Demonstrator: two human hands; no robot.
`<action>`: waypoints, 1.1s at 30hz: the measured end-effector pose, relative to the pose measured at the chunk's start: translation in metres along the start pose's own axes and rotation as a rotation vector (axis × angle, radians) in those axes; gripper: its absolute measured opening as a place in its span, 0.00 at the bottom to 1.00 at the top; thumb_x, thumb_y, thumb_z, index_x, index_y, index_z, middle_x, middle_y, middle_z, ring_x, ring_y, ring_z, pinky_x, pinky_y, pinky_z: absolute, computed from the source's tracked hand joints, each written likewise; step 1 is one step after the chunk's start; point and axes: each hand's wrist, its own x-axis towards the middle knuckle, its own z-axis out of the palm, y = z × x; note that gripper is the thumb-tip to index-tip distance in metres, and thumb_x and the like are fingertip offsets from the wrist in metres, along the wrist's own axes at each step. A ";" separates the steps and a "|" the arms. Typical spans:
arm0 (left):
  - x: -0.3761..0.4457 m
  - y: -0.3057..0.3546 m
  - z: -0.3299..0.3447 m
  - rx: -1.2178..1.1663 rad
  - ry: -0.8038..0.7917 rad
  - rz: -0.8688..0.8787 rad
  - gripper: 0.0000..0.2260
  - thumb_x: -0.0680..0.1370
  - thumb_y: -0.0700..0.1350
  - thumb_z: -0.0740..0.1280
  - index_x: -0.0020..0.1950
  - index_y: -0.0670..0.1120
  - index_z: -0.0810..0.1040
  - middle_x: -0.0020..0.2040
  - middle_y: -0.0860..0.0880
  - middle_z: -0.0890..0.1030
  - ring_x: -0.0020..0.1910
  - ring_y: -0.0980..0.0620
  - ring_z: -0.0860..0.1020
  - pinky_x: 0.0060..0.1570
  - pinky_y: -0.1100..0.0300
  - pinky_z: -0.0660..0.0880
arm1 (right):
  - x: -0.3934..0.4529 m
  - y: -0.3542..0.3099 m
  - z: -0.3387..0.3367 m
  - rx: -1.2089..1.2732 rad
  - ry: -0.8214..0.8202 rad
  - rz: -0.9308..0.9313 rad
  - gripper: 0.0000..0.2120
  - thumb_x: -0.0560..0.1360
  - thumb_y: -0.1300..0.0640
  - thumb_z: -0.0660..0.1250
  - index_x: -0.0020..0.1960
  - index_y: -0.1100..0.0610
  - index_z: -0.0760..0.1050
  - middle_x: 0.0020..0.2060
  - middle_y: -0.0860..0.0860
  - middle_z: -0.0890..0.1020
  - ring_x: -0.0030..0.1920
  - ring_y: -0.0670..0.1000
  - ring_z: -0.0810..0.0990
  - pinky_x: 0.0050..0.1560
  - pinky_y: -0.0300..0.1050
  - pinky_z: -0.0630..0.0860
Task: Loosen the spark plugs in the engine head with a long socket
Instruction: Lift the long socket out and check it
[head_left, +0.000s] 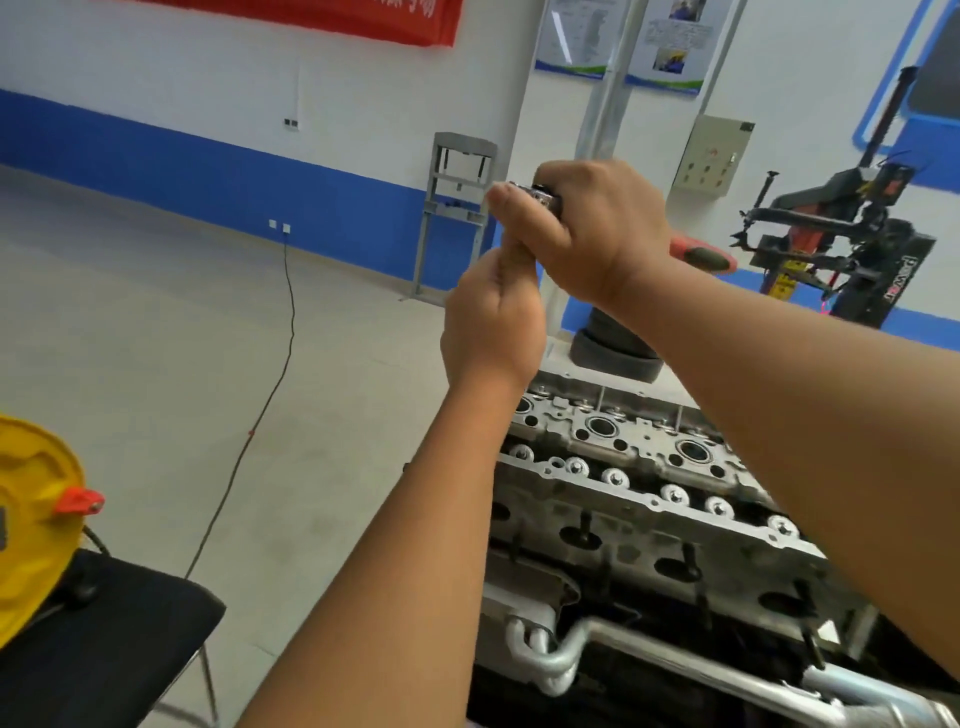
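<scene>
Head view: two hands are raised above the engine head (623, 467). The right hand (602, 228) grips a ratchet (535, 195) by its red handle (704, 255). The left hand (493, 317) pinches something below the ratchet head; what, cannot be told. Three plug wells show. Open floor (156, 338) lies left of the engine head.

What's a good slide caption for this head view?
Both hands hold a ratchet raised above the engine head.
</scene>
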 end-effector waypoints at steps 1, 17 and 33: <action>0.000 -0.002 -0.001 -0.005 -0.003 0.010 0.22 0.83 0.60 0.53 0.30 0.55 0.66 0.25 0.58 0.69 0.27 0.55 0.66 0.36 0.54 0.61 | -0.001 0.000 0.001 -0.012 0.009 0.021 0.35 0.71 0.23 0.42 0.33 0.54 0.62 0.26 0.49 0.67 0.29 0.53 0.67 0.31 0.47 0.57; -0.002 0.006 -0.026 -0.250 -0.302 -0.087 0.21 0.88 0.54 0.51 0.39 0.46 0.67 0.31 0.50 0.63 0.26 0.56 0.60 0.27 0.63 0.59 | -0.020 -0.013 -0.060 -0.017 -0.204 -0.086 0.07 0.84 0.51 0.65 0.53 0.50 0.68 0.33 0.48 0.72 0.29 0.51 0.68 0.28 0.45 0.62; -0.008 0.016 -0.081 0.210 -0.444 -0.085 0.16 0.84 0.32 0.60 0.55 0.53 0.78 0.44 0.56 0.85 0.45 0.60 0.85 0.44 0.66 0.77 | -0.124 0.088 0.012 0.083 -0.581 0.277 0.17 0.80 0.45 0.70 0.65 0.32 0.69 0.53 0.49 0.83 0.43 0.48 0.80 0.39 0.47 0.76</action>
